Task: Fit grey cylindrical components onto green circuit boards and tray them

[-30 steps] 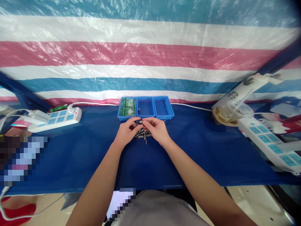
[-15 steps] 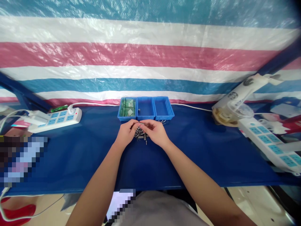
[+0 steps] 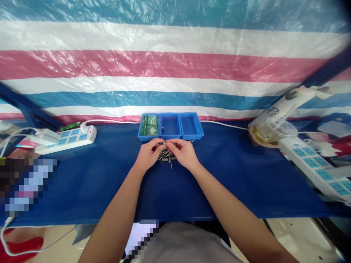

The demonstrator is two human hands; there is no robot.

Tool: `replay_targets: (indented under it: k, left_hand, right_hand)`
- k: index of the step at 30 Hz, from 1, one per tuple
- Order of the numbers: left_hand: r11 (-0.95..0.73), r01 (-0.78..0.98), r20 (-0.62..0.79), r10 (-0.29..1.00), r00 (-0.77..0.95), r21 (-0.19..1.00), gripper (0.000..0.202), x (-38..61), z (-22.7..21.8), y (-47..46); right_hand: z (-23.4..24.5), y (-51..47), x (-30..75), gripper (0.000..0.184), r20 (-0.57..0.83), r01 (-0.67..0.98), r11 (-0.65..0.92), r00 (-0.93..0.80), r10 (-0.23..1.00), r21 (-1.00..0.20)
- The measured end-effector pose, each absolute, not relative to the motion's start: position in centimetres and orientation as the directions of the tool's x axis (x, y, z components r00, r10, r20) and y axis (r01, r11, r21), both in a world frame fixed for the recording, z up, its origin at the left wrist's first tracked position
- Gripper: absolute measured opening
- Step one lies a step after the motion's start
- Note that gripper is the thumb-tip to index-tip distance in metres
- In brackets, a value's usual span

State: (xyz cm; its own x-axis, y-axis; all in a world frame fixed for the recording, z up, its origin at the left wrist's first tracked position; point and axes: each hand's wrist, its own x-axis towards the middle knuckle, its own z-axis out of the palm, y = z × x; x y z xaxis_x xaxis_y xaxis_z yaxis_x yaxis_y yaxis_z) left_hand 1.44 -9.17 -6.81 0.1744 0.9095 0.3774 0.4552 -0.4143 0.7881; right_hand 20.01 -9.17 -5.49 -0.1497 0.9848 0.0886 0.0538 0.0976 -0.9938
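Note:
My left hand and my right hand meet fingertip to fingertip just in front of three joined blue bins. Both pinch a small dark cylindrical part between them. Under the hands lies a small heap of dark cylindrical parts with metal pins on the blue table. The left bin holds green pieces, the middle bin a single small dark part, and the right bin looks bare.
A white power strip lies at the back left, another power strip at the right. A clear plastic cup and a white lamp arm stand at the back right. A striped tarp hangs behind.
The hands stayed together over the heap, dipping slightly toward it and coming back up; the small part between the fingertips has turned a little.

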Motion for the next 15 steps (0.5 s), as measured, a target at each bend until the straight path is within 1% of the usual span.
replay_targets:
  k: [3, 8, 10, 12, 15]
  left_hand:
    - [-0.393, 0.470, 0.346, 0.919, 0.188, 0.790, 0.029, 1.34, -6.83, -9.18]
    - [-0.374, 0.460, 0.341, 0.927, 0.157, 0.805, 0.031, 1.46, -6.55, -9.29]
    - [-0.381, 0.442, 0.355, 0.924, 0.146, 0.812, 0.031, 1.56, -6.41, -9.37]
    - [-0.399, 0.412, 0.374, 0.916, 0.145, 0.819, 0.028, 1.69, -6.28, -9.46]
    - [-0.439, 0.379, 0.402, 0.898, 0.177, 0.814, 0.027, 1.92, -6.18, -9.57]
  right_hand:
    - [-5.52, -9.24, 20.13, 0.031, 0.133, 0.072, 0.146, -0.164, 0.978, -0.987]
    - [-5.26, -9.35, 20.03, 0.041, 0.113, -0.039, 0.106, -0.268, 0.957, -0.994]
    - [-5.16, -9.35, 19.85, 0.041, 0.104, -0.077, 0.084, -0.293, 0.950, -0.993]
    - [-5.13, -9.29, 19.69, 0.038, 0.082, -0.121, 0.050, -0.277, 0.957, -0.991]
    - [-5.20, -9.07, 19.63, 0.035, 0.030, -0.174, -0.007, -0.205, 0.978, -0.985]
